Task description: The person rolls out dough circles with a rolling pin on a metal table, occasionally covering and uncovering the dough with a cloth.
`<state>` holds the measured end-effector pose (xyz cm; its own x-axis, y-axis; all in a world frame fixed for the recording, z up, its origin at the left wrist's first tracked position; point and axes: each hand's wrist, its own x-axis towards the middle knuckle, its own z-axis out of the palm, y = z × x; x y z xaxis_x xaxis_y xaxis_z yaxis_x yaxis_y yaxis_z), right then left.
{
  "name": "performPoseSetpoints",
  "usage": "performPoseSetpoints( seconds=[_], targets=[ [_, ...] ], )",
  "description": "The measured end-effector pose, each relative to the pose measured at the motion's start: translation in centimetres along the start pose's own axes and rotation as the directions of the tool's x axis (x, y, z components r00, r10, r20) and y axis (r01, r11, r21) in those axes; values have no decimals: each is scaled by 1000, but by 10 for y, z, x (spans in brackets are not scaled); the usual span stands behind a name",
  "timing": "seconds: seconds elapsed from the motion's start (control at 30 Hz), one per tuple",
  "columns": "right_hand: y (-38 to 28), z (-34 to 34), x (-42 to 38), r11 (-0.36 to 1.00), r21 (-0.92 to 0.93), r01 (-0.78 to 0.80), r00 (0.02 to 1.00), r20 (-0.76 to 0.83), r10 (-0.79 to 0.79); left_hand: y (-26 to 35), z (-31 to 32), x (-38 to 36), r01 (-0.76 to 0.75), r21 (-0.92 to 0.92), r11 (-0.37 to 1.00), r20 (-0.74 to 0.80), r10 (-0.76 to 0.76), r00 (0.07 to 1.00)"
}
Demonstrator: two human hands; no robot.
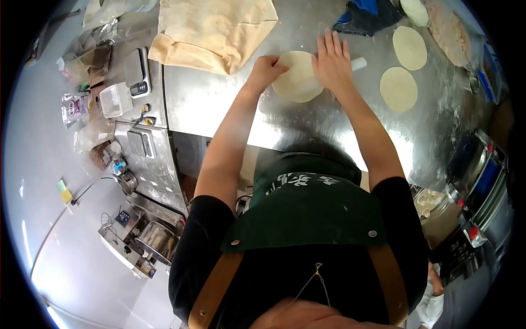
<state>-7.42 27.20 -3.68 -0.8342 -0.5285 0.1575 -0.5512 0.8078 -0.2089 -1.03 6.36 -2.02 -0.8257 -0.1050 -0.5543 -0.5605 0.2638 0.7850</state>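
A round, flat sheet of pale dough [297, 78] lies on the steel table between my two hands. My left hand [266, 73] is closed on its left edge, the thumb reaching over the dough. My right hand [333, 64] lies flat with its fingers stretched out, the palm on a white rolling pin [359, 64]. One end of the pin sticks out to the right of that hand; most of the rest is hidden beneath it.
Two more dough rounds [410, 48] [399, 89] lie to the right. A beige cloth [213, 33] is at the back left, a dark blue cloth [368, 19] at the back. Kitchen scales [137, 72], scissors [144, 116] and a plastic tub [113, 101] sit at the left.
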Motion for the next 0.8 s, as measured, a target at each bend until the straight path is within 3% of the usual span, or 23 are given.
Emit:
performPoseSetpoints(
  seconds=[0.13,0.23,0.33,0.43,0.53,0.63,0.73,0.8],
  targets=[
    [6,-4,-34,1000,-24,4,999,36,-3,0,-6,18,-34,92,995,82,26,996],
    [-1,-2,-8,999,-39,-25,999,31,26,-1,-5,27,-35,193,981,109,14,994],
    [-7,17,30,999,25,-36,998,-41,37,7,-4,30,55,298,953,102,-89,991],
    [-3,4,10,998,39,50,998,-43,-48,9,-2,30,-24,428,903,114,-27,993],
    [15,2,-48,988,54,147,989,3,-147,13,8,21,-123,658,743,78,96,992],
    [24,-32,-88,954,221,204,973,60,-222,35,19,-6,-141,758,637,51,158,986],
    [33,-36,-108,942,244,232,959,104,-263,52,25,-29,-159,756,635,66,168,984],
    [34,-42,-109,929,284,235,955,110,-275,58,19,-39,-246,597,764,121,218,968]
  ],
)
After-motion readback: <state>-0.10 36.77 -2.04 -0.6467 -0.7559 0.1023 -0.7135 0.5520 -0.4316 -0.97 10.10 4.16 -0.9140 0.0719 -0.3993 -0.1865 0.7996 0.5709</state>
